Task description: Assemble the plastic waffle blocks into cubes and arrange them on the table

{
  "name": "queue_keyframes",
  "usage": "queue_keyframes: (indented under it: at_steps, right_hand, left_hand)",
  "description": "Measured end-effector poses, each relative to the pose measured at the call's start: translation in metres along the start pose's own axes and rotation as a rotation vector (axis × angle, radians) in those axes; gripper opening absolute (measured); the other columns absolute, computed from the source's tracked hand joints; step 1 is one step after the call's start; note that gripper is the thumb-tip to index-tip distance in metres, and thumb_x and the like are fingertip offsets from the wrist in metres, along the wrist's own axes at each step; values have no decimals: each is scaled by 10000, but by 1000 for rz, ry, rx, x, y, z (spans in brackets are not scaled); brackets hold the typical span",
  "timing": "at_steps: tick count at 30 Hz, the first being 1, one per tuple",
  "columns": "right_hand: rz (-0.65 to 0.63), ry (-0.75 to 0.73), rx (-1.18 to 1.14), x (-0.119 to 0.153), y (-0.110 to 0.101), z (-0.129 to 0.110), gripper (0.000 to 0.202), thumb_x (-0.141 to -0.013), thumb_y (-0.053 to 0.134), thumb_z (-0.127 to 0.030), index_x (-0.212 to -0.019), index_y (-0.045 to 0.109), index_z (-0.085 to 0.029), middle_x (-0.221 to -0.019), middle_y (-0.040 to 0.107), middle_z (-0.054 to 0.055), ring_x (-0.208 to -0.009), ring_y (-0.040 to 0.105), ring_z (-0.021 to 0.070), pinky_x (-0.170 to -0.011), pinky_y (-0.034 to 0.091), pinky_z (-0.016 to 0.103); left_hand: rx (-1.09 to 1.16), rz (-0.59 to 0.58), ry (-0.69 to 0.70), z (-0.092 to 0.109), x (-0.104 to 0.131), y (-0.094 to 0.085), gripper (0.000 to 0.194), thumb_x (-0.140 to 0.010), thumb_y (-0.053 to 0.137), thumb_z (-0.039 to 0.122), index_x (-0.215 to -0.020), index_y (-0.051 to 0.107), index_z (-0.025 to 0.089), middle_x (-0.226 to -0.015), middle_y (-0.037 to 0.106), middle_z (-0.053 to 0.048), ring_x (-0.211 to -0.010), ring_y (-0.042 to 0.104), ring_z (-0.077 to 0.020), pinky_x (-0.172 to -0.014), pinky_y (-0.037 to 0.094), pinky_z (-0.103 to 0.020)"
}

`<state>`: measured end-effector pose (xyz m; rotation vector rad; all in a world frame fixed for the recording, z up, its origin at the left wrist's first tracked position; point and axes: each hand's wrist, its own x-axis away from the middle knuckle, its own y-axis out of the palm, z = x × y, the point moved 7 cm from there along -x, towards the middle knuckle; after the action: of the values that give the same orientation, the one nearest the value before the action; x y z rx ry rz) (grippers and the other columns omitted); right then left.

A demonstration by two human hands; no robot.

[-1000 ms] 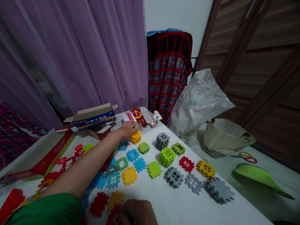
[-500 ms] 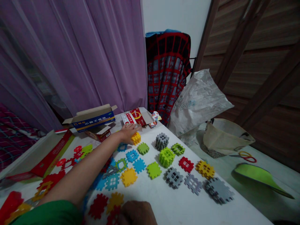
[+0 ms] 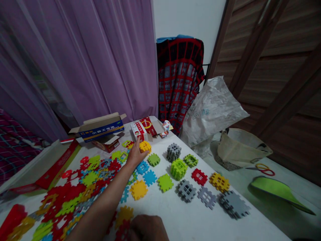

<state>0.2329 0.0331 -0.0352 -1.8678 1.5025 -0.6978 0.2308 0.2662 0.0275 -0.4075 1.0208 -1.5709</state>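
Note:
My left hand is at the far part of the white table, its thumb and fingers closed around the sides of a small stack of yellow square pieces. At the bottom edge my right hand is curled, partly out of view, beside a red piece; what it holds is hidden. A yellow piece lies just beyond it. Blue, green and orange-yellow pieces lie flat in the middle. To the right stand grey and lime stacks.
A mixed heap of pieces covers the table's left side. Behind stand an open blue box and a red-and-white box. An open carton sits far left. Scissors and a beige bag are right, past the table edge.
My left hand has moved from the left side of the yellow stack and closed around it. The left forearm has swung right, uncovering more of the heap. My right hand has hardly moved.

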Motion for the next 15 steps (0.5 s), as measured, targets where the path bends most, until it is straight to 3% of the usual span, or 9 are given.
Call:
queue_keyframes:
  at_steps: [7,15]
  right_hand:
    - [11,14,23,2,3,2,98,-758,587,-297,-759,674,-252,-792,742,-35,-690,679,130,-583,406,177]
    - [35,40,-44,3,2,7,69,-738,591,-264,-721,653,-238,-744,726,-27,-629,645,114,-521,332,189]
  left_hand:
    - [46,-14,41,-5,-3,2,798,-739,703,241,-1456,353,212,-1351,570,-120,-1252,534,-264,-1054,420,-394]
    - [17,-112,85,-3,-9,1,800,-711,716,246,-1443,399,189,-1371,542,-130,-1237,537,-283,-1049,418,-402]
